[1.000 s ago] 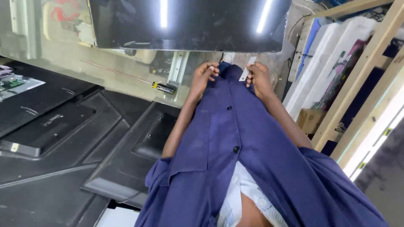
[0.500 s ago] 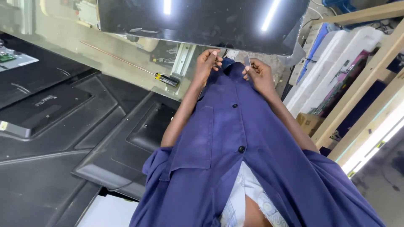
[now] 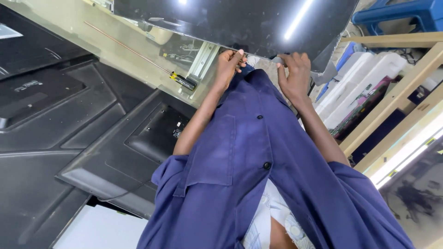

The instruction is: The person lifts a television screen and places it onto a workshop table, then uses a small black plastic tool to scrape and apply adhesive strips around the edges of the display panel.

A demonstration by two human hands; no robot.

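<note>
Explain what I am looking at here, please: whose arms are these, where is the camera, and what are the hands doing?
There is no machine in this recording. The single picture comes from a camera worn on a person's head, looking down the front of their blue button-up work shirt to their own two bare hands.

The left hand and the right hand both reach to the near edge of a large glossy black flat panel, which mirrors ceiling strip lights. The fingers curl at that edge; whether the grip is closed on anything cannot be told.

Beside the left hand, on a pale greenish work surface, lies a long thin-shafted screwdriver with a black and yellow handle. To the left lie black plastic back covers of flat screens. To the right stands a light wooden rack.
</note>
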